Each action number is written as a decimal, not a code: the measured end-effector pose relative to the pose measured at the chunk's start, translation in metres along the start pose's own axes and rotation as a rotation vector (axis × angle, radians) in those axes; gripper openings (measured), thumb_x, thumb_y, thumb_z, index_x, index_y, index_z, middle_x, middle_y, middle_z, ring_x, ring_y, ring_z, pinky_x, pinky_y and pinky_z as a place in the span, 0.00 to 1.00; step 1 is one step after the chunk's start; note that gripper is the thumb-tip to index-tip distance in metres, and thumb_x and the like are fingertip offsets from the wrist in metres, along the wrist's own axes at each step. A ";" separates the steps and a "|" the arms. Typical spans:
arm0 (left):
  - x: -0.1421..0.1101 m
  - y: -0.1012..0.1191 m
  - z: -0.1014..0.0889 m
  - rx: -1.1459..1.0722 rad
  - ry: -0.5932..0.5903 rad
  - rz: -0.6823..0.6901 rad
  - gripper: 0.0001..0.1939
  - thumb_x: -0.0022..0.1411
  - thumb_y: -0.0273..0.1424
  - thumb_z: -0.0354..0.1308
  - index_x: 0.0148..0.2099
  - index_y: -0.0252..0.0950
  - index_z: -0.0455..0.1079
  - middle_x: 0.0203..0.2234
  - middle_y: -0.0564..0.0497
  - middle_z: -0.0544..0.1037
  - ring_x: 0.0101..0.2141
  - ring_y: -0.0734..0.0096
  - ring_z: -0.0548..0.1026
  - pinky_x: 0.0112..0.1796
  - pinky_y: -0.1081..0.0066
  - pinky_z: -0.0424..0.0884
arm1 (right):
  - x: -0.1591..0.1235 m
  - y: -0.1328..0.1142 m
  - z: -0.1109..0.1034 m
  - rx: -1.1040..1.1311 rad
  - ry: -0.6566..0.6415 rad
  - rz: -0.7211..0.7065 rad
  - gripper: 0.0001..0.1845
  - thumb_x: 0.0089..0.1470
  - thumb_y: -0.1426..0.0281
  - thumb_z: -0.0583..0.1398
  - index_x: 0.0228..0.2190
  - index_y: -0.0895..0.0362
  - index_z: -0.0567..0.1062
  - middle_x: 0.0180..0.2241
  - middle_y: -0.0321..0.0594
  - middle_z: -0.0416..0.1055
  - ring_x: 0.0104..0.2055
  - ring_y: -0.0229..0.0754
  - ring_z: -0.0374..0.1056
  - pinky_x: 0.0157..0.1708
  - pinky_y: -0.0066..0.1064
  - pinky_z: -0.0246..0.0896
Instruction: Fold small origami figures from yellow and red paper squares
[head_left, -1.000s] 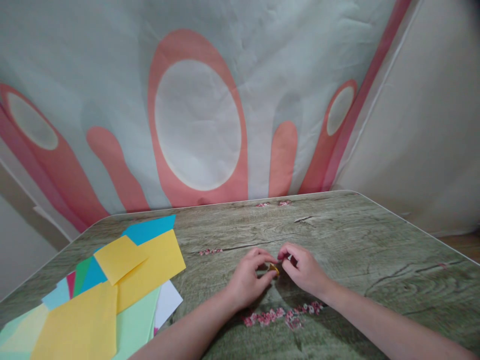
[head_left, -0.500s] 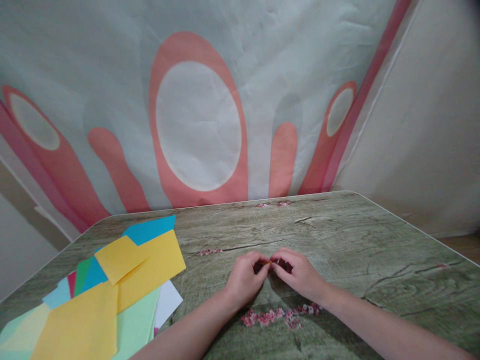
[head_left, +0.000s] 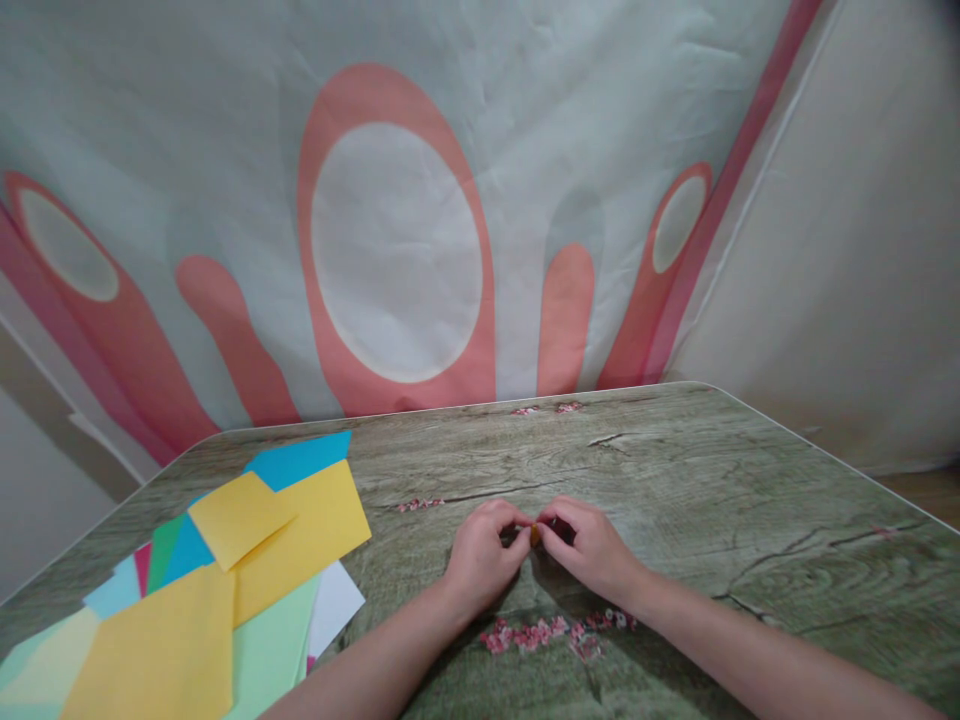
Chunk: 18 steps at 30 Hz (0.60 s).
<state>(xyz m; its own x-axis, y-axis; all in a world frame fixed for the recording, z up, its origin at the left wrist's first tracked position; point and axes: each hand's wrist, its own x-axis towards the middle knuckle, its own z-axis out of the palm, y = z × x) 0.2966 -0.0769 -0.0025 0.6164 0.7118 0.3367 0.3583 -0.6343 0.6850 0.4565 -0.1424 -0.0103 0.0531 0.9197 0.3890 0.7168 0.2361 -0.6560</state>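
Between my two hands, over the middle of the table (head_left: 675, 480), is a small yellow-orange piece (head_left: 535, 535), the colour of the yellow paper; its full shape is hidden by the fingers. My left hand (head_left: 487, 555) pinches it from the left with thumb and fingertips. From the right, my right hand (head_left: 589, 545) pinches the same piece, thumb against forefinger. The fingertips of both hands almost meet around it. Both forearms reach in from the front edge.
Yellow paper sheets (head_left: 300, 540) lie in a loose pile at the left, overlapping blue (head_left: 307, 458), light green (head_left: 277, 640) and white sheets (head_left: 335, 610). Pink blossoms (head_left: 525, 635) are printed on the wood-pattern tabletop. A fabric backdrop (head_left: 397, 250) with coral shapes hangs behind.
Both hands have shifted very slightly left, still fingertip to fingertip. More of the small yellow-orange piece shows between them now. The paper pile has stayed in place.
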 end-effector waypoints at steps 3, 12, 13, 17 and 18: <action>0.000 0.001 0.000 0.048 -0.013 -0.023 0.06 0.55 0.28 0.55 0.33 0.38 0.74 0.28 0.51 0.74 0.33 0.68 0.70 0.37 0.71 0.65 | 0.001 -0.003 0.004 0.001 0.008 0.049 0.05 0.50 0.72 0.56 0.25 0.57 0.70 0.23 0.34 0.66 0.26 0.37 0.63 0.27 0.27 0.56; -0.001 0.000 0.002 0.101 -0.023 -0.141 0.04 0.53 0.30 0.54 0.31 0.37 0.70 0.26 0.52 0.74 0.29 0.70 0.70 0.31 0.73 0.64 | 0.001 -0.004 0.005 0.034 -0.011 0.048 0.05 0.48 0.77 0.56 0.27 0.56 0.71 0.26 0.34 0.66 0.28 0.37 0.63 0.29 0.27 0.55; 0.000 -0.001 0.002 0.089 -0.028 -0.163 0.04 0.53 0.29 0.54 0.32 0.37 0.70 0.26 0.52 0.73 0.28 0.70 0.70 0.31 0.73 0.64 | 0.001 -0.003 0.005 0.034 -0.014 0.041 0.06 0.47 0.77 0.55 0.27 0.56 0.71 0.26 0.34 0.66 0.28 0.37 0.63 0.30 0.27 0.55; 0.004 -0.003 0.002 0.014 -0.051 -0.213 0.06 0.52 0.28 0.54 0.35 0.36 0.68 0.26 0.53 0.73 0.27 0.71 0.71 0.29 0.74 0.63 | 0.001 0.000 0.006 0.033 -0.022 0.032 0.07 0.47 0.78 0.55 0.28 0.56 0.72 0.27 0.35 0.66 0.29 0.37 0.63 0.31 0.28 0.56; 0.005 -0.004 0.002 -0.004 -0.059 -0.213 0.07 0.51 0.27 0.54 0.35 0.36 0.67 0.27 0.53 0.74 0.27 0.72 0.71 0.28 0.75 0.63 | 0.001 0.001 0.006 0.030 -0.022 0.033 0.07 0.48 0.78 0.55 0.28 0.56 0.72 0.27 0.35 0.66 0.29 0.37 0.63 0.31 0.28 0.56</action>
<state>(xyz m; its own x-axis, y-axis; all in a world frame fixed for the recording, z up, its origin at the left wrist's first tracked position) 0.3001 -0.0712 -0.0049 0.5672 0.8105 0.1461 0.4817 -0.4703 0.7394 0.4526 -0.1392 -0.0145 0.0609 0.9340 0.3521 0.6939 0.2140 -0.6875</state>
